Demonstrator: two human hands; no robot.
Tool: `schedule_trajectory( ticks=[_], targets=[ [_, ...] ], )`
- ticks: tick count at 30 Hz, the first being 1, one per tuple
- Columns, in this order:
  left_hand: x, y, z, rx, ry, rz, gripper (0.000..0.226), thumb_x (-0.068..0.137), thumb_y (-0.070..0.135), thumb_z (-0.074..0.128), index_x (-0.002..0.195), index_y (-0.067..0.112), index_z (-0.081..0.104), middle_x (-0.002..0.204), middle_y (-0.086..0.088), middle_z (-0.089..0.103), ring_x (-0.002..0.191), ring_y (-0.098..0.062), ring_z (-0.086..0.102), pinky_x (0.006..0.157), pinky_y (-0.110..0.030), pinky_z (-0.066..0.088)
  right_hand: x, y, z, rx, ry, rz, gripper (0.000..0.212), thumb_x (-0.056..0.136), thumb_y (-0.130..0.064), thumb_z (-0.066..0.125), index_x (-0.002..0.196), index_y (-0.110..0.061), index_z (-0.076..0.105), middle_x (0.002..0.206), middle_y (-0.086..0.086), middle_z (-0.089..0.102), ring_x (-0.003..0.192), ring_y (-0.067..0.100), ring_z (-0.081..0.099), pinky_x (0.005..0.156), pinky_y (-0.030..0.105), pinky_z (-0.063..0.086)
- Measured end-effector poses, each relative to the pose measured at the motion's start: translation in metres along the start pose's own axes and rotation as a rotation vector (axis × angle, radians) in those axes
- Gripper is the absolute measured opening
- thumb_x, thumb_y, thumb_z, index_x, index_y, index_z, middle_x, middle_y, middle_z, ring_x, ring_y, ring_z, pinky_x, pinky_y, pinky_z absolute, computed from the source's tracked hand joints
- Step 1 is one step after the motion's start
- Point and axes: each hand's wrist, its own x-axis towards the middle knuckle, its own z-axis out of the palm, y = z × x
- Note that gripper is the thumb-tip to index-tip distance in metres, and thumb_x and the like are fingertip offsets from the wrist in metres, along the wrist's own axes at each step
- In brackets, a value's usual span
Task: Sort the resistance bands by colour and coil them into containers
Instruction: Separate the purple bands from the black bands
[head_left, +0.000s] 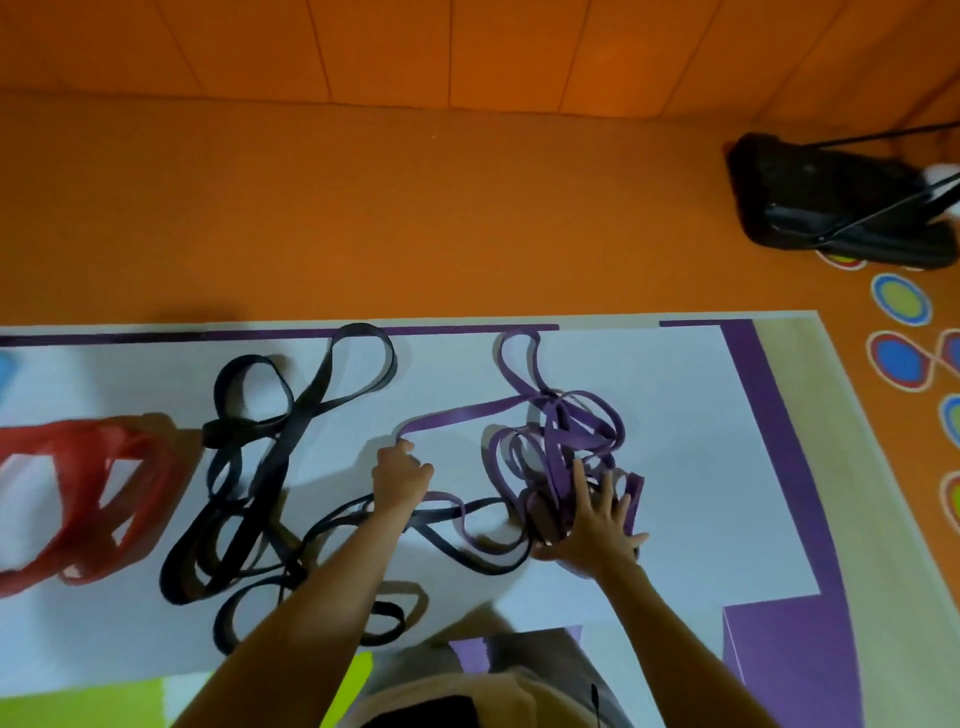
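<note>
red bands (83, 499), black bands (249, 467), purple bands (556, 441)

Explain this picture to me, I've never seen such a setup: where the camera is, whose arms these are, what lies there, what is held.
No machine here: one camera worn on a person's head looks down at their own bare arms. On a white mat over an orange floor lie three heaps: red bands at left, black bands in the middle, purple bands at right. The left hand grips a purple strand; the right hand rests with spread fingers on the purple heap.
</note>
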Motion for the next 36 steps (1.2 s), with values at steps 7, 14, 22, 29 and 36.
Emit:
schedule_trajectory(
  ticks=[7,14,22,29,36],
  targets=[
    [-0.021,0.028,0.055,0.003,-0.061,0.067,0.052,0.102,0.022,0.067,0.152,0.014,0.054,0.151,-0.012,0.053,0.133,-0.029,0.058,0.110,-0.036,0.046,0.016,0.015,0.016,-0.133,0.152,-0.137,0.125,0.081,-0.065,0.076,0.166,-0.036,-0.009,0.172,0.018,0.006,0.154,0.052,0.022,0.115,0.070,0.039],
    [-0.029,0.068,0.113,-0.132,-0.175,0.049,0.079,0.096,0.027,0.075,0.161,0.025,0.030,0.152,-0.003,0.054,0.128,-0.024,0.060,0.098,-0.032,0.047,0.037,0.042,-0.023,0.100,0.339,-0.333,0.060,0.087,-0.014,0.072,0.143,-0.021,0.050,0.124,0.010,0.067,0.104,0.035,0.069,0.070,0.040,0.061],
    [-0.029,0.101,0.154,-0.180,-0.018,0.180,0.054,0.089,0.013,0.083,0.135,0.022,0.055,0.122,0.001,0.069,0.107,-0.024,0.068,0.089,-0.031,0.055,0.060,0.084,-0.060,0.208,0.456,-0.523,0.074,0.071,-0.018,0.095,0.133,-0.021,0.055,0.105,0.012,0.067,0.088,0.036,0.065,0.068,0.042,0.058],
    [0.004,0.139,0.142,0.312,0.231,0.579,0.022,0.094,0.008,0.074,0.114,0.011,0.068,0.109,-0.007,0.073,0.104,-0.030,0.067,0.081,-0.034,0.055,0.091,0.097,-0.082,0.123,0.480,-0.466,0.078,0.064,-0.029,0.096,0.136,-0.024,0.067,0.159,0.021,0.041,0.143,0.053,0.041,0.101,0.063,0.050],
    [0.053,0.168,0.142,0.952,-0.230,0.606,0.086,0.092,0.016,0.075,0.164,0.027,0.029,0.171,-0.002,0.026,0.159,-0.034,0.018,0.128,-0.052,0.020,0.112,0.087,-0.081,0.095,0.115,-0.401,0.090,0.074,-0.050,0.081,0.154,-0.034,0.043,0.172,0.007,0.013,0.151,0.040,0.028,0.111,0.056,0.045]
  ],
)
